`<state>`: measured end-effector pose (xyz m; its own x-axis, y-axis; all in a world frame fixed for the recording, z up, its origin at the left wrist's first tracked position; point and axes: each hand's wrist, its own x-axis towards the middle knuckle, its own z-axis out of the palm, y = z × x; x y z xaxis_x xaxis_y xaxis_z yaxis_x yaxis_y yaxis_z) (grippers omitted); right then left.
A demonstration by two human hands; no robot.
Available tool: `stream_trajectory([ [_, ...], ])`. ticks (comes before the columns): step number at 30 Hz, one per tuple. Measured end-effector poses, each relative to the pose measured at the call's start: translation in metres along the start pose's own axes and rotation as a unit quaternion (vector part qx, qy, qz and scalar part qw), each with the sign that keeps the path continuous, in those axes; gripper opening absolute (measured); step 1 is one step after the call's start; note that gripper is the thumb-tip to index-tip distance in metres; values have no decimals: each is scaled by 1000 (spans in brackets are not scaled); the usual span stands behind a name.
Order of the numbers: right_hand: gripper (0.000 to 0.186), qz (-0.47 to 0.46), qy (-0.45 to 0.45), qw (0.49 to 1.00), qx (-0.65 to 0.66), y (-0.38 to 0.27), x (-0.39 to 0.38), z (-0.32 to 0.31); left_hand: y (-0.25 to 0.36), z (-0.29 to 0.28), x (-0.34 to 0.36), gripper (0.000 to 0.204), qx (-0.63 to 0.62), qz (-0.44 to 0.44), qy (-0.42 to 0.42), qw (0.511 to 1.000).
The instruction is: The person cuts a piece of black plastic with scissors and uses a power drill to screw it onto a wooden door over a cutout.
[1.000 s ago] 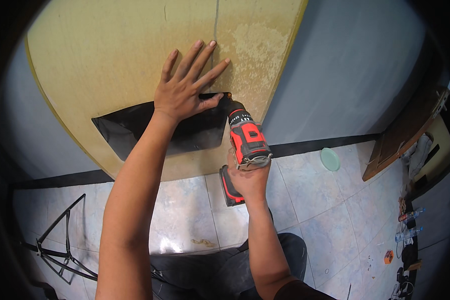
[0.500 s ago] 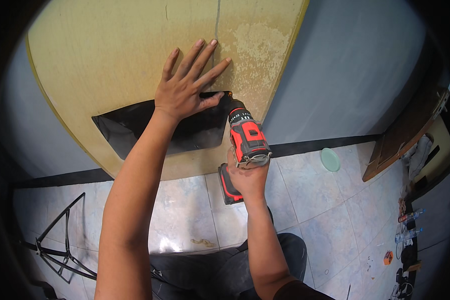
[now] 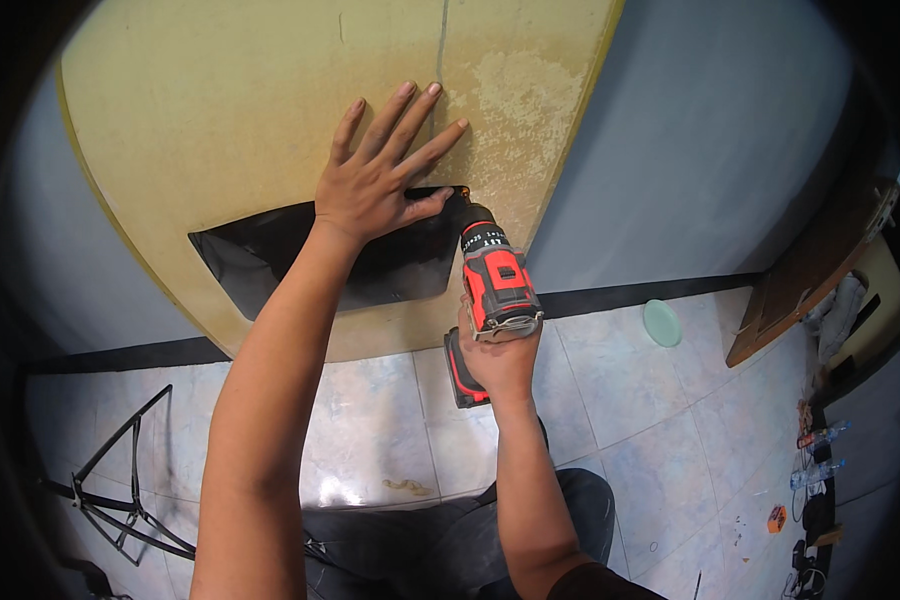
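In my right hand (image 3: 500, 365) is a red and black cordless drill (image 3: 500, 275), gripped by its handle. Its tip meets the upper right corner of a black sheet (image 3: 390, 260) lying against a worn yellow door panel (image 3: 220, 120). My left hand (image 3: 380, 180) is spread flat, its fingers on the yellow surface and its thumb at the sheet's top edge close to the drill tip. My left forearm hides part of the sheet.
Grey walls (image 3: 700, 130) flank the panel. A black bicycle frame (image 3: 130, 500) lies on the tiled floor at left. To the right are a pale green plate (image 3: 662, 324), a brown wooden door (image 3: 810, 270), plastic bottles (image 3: 820, 472) and a small orange item (image 3: 777, 518).
The view has shifted slightly. Both hands keep their places, with the drill still at the black sheet's corner.
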<state>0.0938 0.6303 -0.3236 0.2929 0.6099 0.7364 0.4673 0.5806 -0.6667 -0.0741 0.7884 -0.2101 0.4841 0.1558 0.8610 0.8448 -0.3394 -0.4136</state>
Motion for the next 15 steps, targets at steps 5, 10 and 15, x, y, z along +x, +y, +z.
stream_trajectory([
  [5, 33, -24, 12, 1000, -10, -7, 4, 2, -3, 1, -2, 87, -5, 0, -2, 1000],
  [10, 34, -6, -7, 1000, -8, -11, 5, -1, -2, -1, 0, 87, -8, 0, -7, 1000],
  [15, 23, 21, -6, 1000, 9, -6, 0, -2, -3, 0, -2, 86, -2, 3, -8, 1000],
])
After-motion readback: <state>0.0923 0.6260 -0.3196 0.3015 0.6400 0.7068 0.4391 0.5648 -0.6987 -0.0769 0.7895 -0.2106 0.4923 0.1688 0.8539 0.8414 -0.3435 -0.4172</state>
